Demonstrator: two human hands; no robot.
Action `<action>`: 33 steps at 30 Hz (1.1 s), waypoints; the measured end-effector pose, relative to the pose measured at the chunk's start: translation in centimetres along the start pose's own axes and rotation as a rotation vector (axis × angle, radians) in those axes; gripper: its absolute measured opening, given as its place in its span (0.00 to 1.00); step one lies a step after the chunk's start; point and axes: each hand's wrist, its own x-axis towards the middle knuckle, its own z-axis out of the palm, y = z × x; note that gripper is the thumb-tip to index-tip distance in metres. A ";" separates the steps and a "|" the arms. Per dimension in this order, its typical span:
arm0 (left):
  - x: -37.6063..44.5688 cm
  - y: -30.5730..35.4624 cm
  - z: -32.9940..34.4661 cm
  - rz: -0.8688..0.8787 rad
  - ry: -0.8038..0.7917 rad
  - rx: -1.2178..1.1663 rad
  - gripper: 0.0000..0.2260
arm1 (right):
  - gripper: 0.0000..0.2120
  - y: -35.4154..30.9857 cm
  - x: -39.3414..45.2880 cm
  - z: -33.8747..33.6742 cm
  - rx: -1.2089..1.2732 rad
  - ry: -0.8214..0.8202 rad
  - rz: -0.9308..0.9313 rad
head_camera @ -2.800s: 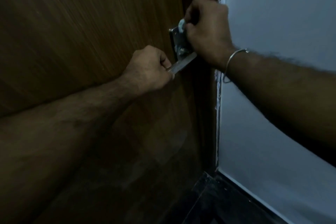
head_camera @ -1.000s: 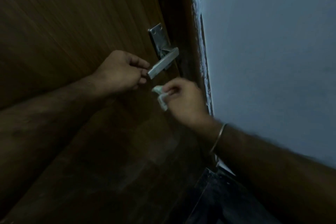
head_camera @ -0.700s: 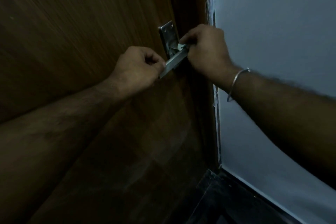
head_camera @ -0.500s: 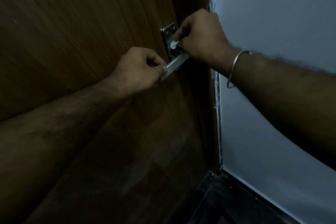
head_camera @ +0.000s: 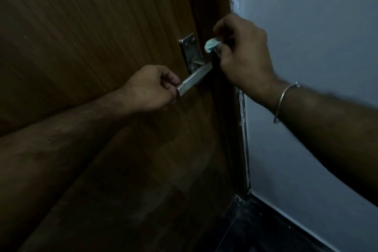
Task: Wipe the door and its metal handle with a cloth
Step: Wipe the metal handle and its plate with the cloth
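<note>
2 bare hands are working at the metal handle (head_camera: 194, 80), which is sitting on the right side of the brown wooden door (head_camera: 92, 47), close to the door's edge. The left hand (head_camera: 151, 88) is gripping the free end of the handle's lever, its fingers curled together around the bar and the thumb lying on top. The lever is tilting down toward that hand from the upright metal backplate (head_camera: 191, 51), which is showing 2 screws near its top. The right hand (head_camera: 243, 55) is hovering just right of the backplate, above the lever's pivot end, with its fingers curled and pinching a small bunched pale cloth (head_camera: 210, 45). The cloth is poking out from the fingertips just beside the plate's right edge; whether it is touching the metal is unclear. A thin metal bangle (head_camera: 284, 100) is circling the right wrist. Right of the handle, beyond the dark door frame (head_camera: 223, 108), a pale blue-grey wall (head_camera: 317, 37) is running down to a dark floor (head_camera: 255, 231).
</note>
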 end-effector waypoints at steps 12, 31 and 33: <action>-0.2 0.5 0.9 0.016 0.144 -0.144 0.09 | 0.07 -0.9 0.5 4.6 -0.130 -0.178 -0.074; -0.3 0.8 1.1 0.314 0.291 0.400 0.24 | 0.13 -1.4 3.4 3.7 -0.028 -0.025 -0.122; -0.7 0.7 0.7 0.433 0.284 0.535 0.23 | 0.19 -0.5 2.3 3.9 -0.004 -0.126 -0.121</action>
